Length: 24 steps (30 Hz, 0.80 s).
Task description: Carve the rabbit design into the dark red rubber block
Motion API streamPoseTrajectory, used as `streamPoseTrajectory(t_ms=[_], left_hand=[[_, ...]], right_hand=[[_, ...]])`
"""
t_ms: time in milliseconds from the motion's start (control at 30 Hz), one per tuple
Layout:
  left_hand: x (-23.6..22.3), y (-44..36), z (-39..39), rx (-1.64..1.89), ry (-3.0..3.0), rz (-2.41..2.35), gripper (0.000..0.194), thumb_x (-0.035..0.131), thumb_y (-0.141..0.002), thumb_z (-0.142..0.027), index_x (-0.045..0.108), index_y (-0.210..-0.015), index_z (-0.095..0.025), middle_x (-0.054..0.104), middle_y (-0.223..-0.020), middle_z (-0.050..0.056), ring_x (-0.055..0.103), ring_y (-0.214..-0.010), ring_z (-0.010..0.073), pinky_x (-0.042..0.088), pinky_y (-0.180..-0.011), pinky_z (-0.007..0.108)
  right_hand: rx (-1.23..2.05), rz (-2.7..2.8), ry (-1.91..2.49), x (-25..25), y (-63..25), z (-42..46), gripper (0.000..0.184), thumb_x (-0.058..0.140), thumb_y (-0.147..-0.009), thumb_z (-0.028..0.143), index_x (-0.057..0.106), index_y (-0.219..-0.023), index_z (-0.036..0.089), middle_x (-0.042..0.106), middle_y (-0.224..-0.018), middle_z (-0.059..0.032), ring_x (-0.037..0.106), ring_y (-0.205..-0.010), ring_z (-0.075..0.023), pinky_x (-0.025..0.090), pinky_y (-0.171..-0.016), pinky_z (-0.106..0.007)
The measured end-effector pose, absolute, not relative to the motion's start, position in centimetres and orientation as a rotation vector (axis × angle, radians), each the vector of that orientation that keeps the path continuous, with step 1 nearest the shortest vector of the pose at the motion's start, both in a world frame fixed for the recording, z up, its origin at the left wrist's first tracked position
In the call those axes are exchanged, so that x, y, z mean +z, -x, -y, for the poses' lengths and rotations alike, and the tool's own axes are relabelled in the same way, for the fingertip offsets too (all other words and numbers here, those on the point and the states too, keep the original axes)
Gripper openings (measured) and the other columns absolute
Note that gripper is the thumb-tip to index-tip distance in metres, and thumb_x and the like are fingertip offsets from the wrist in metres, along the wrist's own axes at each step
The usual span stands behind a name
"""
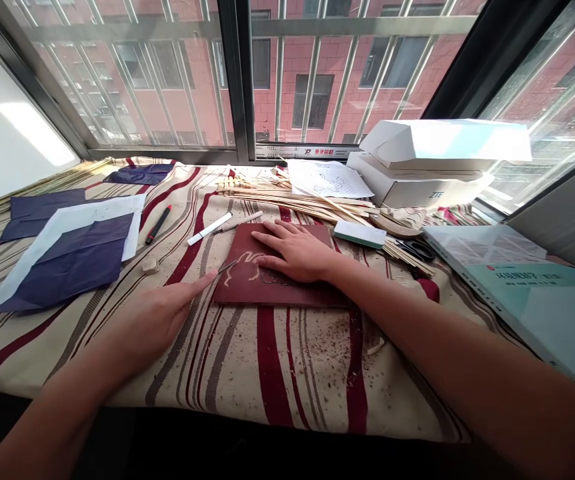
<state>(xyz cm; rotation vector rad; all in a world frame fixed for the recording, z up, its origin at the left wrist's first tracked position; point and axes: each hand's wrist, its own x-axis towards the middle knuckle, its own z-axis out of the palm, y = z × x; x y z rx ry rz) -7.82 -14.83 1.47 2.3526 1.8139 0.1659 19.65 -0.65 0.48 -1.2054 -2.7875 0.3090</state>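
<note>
One flat, dark-red rectangular board [267, 295], bearing pale carved lines, lies on the striped cream-and-maroon cloth [237, 373], its long axis running left to right. The left hand [155, 310] is closed around one thin metal-bladed tool [228, 266], whose tip points rightward and slightly away, at the board's left part. The right hand [295, 257] presses flat on the board, fingers spread and pointing left. Just beyond the board's left corner lies one white capped marker [209, 229]; farther left, one black-and-red pen [158, 225] and three dark-blue sheets [85, 260]. Rightward are one white-and-green block [359, 235] and one thick white-and-green book [532, 293].
</note>
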Motion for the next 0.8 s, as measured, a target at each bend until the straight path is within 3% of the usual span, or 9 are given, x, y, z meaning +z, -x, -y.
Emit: streamPoseTrajectory(t_ms=[133, 333, 467, 667, 800], left_hand=[[0.5, 8.7, 14.9, 0.138, -2.363, -1.870, 0.057, 0.026, -0.107, -0.031, 0.053, -0.157, -0.030, 0.067, -0.148, 0.000, 0.069, -0.130, 0.0227, 0.051, -0.111, 0.033], [1.7, 7.6, 14.3, 0.069, -2.386, -1.795, 0.058, 0.025, -0.108, -0.032, 0.051, -0.159, -0.024, 0.063, -0.153, 0.003, 0.065, -0.135, 0.0242, 0.049, -0.113, 0.036], [1.3, 8.6, 15.1, 0.046, -2.365, -1.897, 0.062, 0.022, -0.105, -0.027, 0.049, -0.160, -0.031, 0.065, -0.151, 0.000, 0.070, -0.128, 0.0238, 0.053, -0.106, 0.036], [2.2, 7.7, 14.6, 0.054, -2.361, -1.840, 0.060, 0.025, -0.105, -0.029, 0.053, -0.158, -0.024, 0.071, -0.143, 0.004, 0.070, -0.124, 0.0258, 0.052, -0.109, 0.038], [2.0, 8.2, 14.8, 0.092, -2.337, -1.817, 0.060, 0.023, -0.105, -0.027, 0.054, -0.157, -0.022, 0.066, -0.150, 0.003, 0.066, -0.132, 0.0219, 0.047, -0.115, 0.034]], right_hand=[[0.297, 2.797, 1.181, 0.2, -19.6, 1.1, 0.073, 0.036, -0.106, 0.066, 0.036, -0.168, 0.028, 0.023, -0.178, -0.0120, 0.023, -0.164, -0.0387, 0.023, -0.132, -0.059], [0.297, 2.791, 1.211, 0.4, -19.8, 1.1, 0.073, 0.037, -0.106, 0.066, 0.036, -0.168, 0.029, 0.023, -0.179, -0.0107, 0.022, -0.164, -0.0391, 0.022, -0.133, -0.058], [0.297, 2.796, 1.209, 0.4, -19.8, 1.1, 0.072, 0.037, -0.106, 0.065, 0.035, -0.169, 0.030, 0.023, -0.179, -0.0096, 0.023, -0.164, -0.0382, 0.022, -0.133, -0.056], [0.279, 2.788, 1.209, 0.2, -19.8, 1.0, 0.072, 0.037, -0.106, 0.066, 0.037, -0.168, 0.029, 0.025, -0.178, -0.0108, 0.025, -0.163, -0.0392, 0.024, -0.132, -0.058], [0.274, 2.787, 1.205, 0.0, -19.9, 0.9, 0.073, 0.036, -0.106, 0.066, 0.036, -0.168, 0.029, 0.025, -0.178, -0.0115, 0.026, -0.163, -0.0395, 0.024, -0.131, -0.060]])
